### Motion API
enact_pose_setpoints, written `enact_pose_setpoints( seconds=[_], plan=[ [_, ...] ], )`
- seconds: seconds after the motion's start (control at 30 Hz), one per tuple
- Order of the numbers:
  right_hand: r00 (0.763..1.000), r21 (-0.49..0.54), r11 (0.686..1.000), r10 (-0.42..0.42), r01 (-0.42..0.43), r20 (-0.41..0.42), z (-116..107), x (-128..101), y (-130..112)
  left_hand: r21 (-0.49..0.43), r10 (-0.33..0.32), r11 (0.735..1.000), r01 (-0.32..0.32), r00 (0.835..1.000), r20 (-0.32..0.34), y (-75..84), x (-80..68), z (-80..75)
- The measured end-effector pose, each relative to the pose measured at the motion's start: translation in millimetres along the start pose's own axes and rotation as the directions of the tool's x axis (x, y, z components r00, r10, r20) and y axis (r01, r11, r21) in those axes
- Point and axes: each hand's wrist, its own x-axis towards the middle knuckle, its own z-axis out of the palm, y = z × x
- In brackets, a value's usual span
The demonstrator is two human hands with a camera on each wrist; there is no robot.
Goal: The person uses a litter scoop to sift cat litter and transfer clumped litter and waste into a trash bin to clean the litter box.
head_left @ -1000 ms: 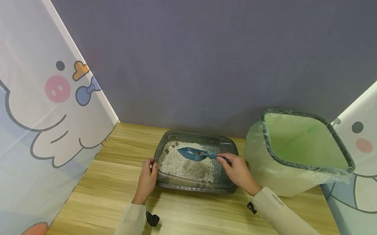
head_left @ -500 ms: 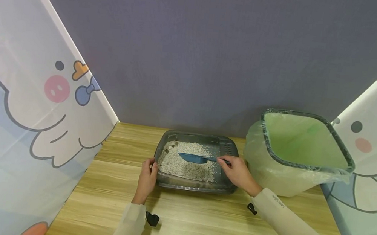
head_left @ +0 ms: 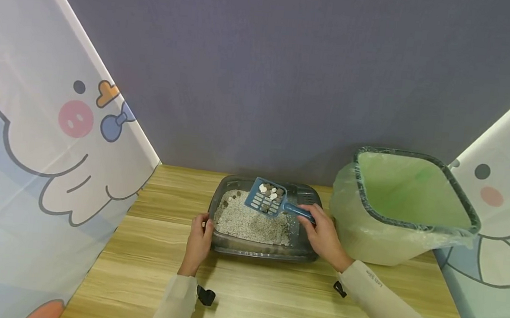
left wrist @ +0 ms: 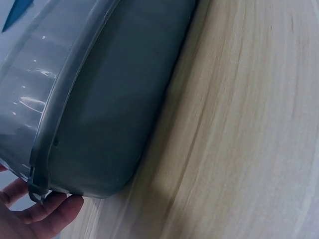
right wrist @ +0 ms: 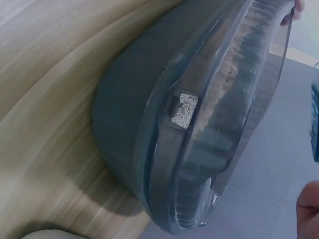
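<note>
A dark translucent litter box point(head_left: 264, 252) with pale grainy litter point(head_left: 253, 228) stands on the table. My left hand point(head_left: 199, 240) grips the box's left rim; in the left wrist view its fingers point(left wrist: 62, 216) bend under the rim's corner. My right hand point(head_left: 323, 235) holds the handle of a blue slotted litter scoop point(head_left: 265, 203) above the litter. On the scoop lie several brown and white clumps point(head_left: 271, 190). A few brown clumps point(head_left: 226, 203) lie in the litter's far left corner. Only an edge of the scoop shows in the right wrist view.
To the box's right stands a pale green bin point(head_left: 358, 235) lined with a clear bag, its wide mouth facing up. The wooden table point(head_left: 268, 303) extends in front. A grey wall panel point(head_left: 263, 78) rises right behind the box, with printed panels on both sides.
The scoop, level over the litter before, has turned so that its slotted face and the clumps show toward the head camera. My right hand has lifted slightly. The left hand stays put.
</note>
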Motion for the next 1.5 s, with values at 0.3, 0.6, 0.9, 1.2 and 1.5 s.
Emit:
enact_pose_setpoints(
  seconds=[0.3, 0.6, 0.9, 1.2, 1.5],
  plan=[
    [0.997, 0.019, 1.000, -0.015, 0.017, -0.076, -7, 2, -9, 0.000, 0.007, 1.000, -0.007, 1.000, -0.004, 0.7, 0.3, 0.6],
    [0.984, 0.050, 0.994, -0.086, 0.095, -0.159, -44, 13, -48, -0.007, 0.019, 1.000, -0.019, 1.000, -0.002, 0.5, 0.1, 1.3],
    [0.959, -0.117, 0.987, -0.135, 0.108, -0.251, -109, 19, -77, -0.022, 0.024, 0.999, -0.024, 1.000, -0.003, 0.4, 0.0, 1.4],
    [0.917, -0.196, 0.976, 0.012, -0.098, -0.399, -187, 3, -68, -0.015, 0.027, 1.000, -0.028, 1.000, -0.011, -3.3, -2.3, -2.2],
    [0.880, -0.356, 0.896, 0.075, -0.266, -0.469, -250, -30, -42, -0.027, -0.012, 1.000, 0.013, 1.000, 0.011, -1.2, -0.5, 0.2]
  ],
)
